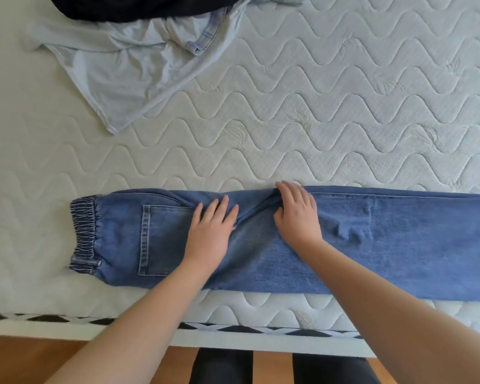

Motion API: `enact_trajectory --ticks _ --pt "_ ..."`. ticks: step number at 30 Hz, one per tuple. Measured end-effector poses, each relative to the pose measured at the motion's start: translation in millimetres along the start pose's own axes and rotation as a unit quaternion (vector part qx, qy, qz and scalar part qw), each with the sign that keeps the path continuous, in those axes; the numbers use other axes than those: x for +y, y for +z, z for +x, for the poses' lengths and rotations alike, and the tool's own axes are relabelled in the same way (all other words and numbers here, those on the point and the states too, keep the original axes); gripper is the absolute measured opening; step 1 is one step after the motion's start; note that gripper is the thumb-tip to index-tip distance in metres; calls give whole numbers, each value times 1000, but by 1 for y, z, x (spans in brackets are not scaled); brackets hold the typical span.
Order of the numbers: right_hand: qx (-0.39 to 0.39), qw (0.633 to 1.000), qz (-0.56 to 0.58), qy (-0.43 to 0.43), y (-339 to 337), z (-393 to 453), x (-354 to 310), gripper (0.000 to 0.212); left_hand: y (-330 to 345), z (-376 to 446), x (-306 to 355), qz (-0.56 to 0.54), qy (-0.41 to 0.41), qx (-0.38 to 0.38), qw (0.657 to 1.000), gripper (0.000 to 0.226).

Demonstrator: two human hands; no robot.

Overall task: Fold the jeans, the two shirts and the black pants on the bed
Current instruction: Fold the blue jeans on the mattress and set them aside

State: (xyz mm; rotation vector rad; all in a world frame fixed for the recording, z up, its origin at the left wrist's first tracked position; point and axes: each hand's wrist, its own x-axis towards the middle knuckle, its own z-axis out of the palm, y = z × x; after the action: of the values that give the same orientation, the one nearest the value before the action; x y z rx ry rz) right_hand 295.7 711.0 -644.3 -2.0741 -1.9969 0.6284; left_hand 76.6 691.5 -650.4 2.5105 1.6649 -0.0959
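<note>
Quilted mattress (316,106) under the jeans (399,239) – left hand (211,231) and right hand (298,214) flat, fingers open, gripping nothing – smooth that crotch bunch outward before folding.

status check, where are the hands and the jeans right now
Left hand and right hand flat on the jeans, at the crotch bunch. Jeans halved lengthwise along the mattress near edge. Pale shirt and black pants unfolded beyond; nothing in the way.

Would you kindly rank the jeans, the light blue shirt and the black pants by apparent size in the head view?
1. jeans, running off frame right
2. light blue shirt
3. black pants, mostly cut off at the top edge, so true size unsure
</note>
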Motion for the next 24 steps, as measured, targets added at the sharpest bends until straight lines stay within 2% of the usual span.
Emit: enact_trajectory --ticks 2,5,9,12,15,18,21,24 --pt "-28 999 -13 -15 7 -18 -3 63 11 -18 7 -3 -23 -38 999 49" --pt "-57 995 -77 -22 12 -40 0 63 14 -30 3 -5 -35 -62 997 55" --pt "-77 986 -144 -5 16 -45 8 61 12 -32 -14 -7 1 -63 998 55" --pt "-68 989 -128 39 16 -31 7 60 7 -18 -21 -36 20 -8 999 47" --pt "-77 986 -125 78 12 -8 21 72 3 3 -21 -59 40 54 996 35" --pt "-99 986 -121 54 0 12 38 81 4 22 -12 -60 52 33 996 32" --pt "-106 986 -130 9 -15 24 55 76 12 34 -2 -56 50 -13 997 44" --pt "-110 986 -128 11 -23 31 63 77 22 30 -8 -34 41 -43 998 73"
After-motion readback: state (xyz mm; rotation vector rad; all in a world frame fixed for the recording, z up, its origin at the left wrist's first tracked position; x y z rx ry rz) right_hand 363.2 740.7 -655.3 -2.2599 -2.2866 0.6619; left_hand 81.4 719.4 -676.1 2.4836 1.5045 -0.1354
